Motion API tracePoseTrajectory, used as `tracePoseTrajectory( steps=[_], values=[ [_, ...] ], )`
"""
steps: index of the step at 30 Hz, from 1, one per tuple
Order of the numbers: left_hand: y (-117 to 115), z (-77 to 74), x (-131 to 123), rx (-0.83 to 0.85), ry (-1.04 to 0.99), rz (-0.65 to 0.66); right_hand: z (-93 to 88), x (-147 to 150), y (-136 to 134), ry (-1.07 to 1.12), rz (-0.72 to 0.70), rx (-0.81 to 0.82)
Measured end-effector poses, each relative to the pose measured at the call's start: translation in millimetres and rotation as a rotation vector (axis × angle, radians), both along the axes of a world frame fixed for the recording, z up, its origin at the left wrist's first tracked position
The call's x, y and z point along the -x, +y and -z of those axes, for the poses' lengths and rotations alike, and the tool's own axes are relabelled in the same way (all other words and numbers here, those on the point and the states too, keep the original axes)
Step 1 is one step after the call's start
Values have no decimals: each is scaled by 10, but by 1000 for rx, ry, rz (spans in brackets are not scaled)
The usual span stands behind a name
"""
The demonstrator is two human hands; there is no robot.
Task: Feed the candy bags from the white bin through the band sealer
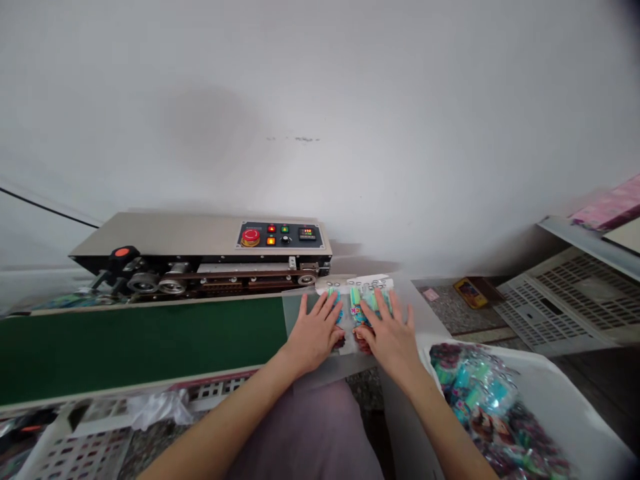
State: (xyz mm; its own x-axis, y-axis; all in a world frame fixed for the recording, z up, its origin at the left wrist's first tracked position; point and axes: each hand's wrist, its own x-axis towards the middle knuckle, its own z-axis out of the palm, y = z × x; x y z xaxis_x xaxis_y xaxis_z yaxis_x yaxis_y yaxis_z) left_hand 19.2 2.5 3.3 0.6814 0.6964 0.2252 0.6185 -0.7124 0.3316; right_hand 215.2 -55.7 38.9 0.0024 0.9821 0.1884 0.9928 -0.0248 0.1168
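My left hand (311,338) lies flat with fingers spread over a small clear packet (341,342). The packet has turquoise and brown contents, partly covered by the hand. Beside it, my right hand (394,338) is spread over other clear packets (355,295) with green, blue and brown contents. Both hands press from above and grip nothing. The packets rest on a pale sheet (320,368) at the right end of a green conveyor belt (150,347). Their upper edges point toward the wall, by the band sealer (200,233).
The sealer's panel has a red stop button (251,237) and lit lamps. At lower right, a white container (590,413) holds many similar packets. A plastic crate (543,303) and a yellow box (470,293) lie beyond it. Another crate (93,453) stands below the belt.
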Motion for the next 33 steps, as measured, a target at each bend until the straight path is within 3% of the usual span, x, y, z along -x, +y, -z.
tracePoseTrajectory(
  steps=[10,15,17,19,21,24,28,33],
  values=[
    [-36,-27,260,-11,70,-172,-25,437,154,76,-73,25],
    [-50,-187,445,-32,183,-332,-63,650,194,130,-86,11],
    [-49,-259,392,-43,199,-308,-106,583,178,123,-56,-1],
    [-37,-282,268,-50,186,-188,-133,437,138,91,-8,-2],
    [-18,-241,132,-50,169,-72,-130,274,85,43,23,21],
    [5,-111,38,-51,158,-14,-76,134,17,-16,12,55],
    [-1,-9,213,-58,163,-39,26,234,48,-12,-10,26],
    [-12,-145,561,-28,275,-131,51,484,171,90,-69,-5]
  ],
)
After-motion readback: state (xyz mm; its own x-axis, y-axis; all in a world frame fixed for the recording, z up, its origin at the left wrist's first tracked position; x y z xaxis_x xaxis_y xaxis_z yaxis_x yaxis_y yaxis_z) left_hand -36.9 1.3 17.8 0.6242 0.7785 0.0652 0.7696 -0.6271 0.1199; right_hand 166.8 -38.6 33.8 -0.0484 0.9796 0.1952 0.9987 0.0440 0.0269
